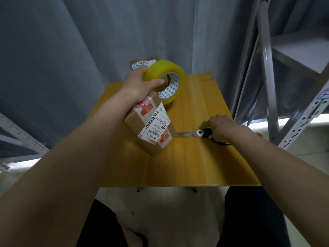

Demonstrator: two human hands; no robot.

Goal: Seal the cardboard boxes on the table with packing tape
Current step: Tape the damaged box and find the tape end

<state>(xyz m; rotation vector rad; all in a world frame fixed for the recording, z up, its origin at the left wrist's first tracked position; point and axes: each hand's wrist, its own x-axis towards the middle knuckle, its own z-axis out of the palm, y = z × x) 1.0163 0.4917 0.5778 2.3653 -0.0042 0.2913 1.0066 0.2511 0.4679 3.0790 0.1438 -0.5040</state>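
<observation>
Head view: one frame, looking down over both forearms at a yellow wooden table [195, 157].
Left hand [140, 84]: raised above the table, gripping the tape roll, thumb hooked into the core.
Tape roll [167, 72]: large, clear-yellowish tape; the core's inner face carries a repeating dark triangle pattern, no brand readable.
Near box [142, 125]: cardboard, tilted, under the left wrist, its lower corner on the table; white shipping label with barcodes and "015" among the digits, red printed strips beside it, small print too fine to read.
Far box [142, 62]: behind the roll at the table's back edge; label shows "4977".
Right hand [222, 127]: fingers curled on the black handles of the scissors [195, 133], which lie flat, blades pointing at the near box.
</observation>
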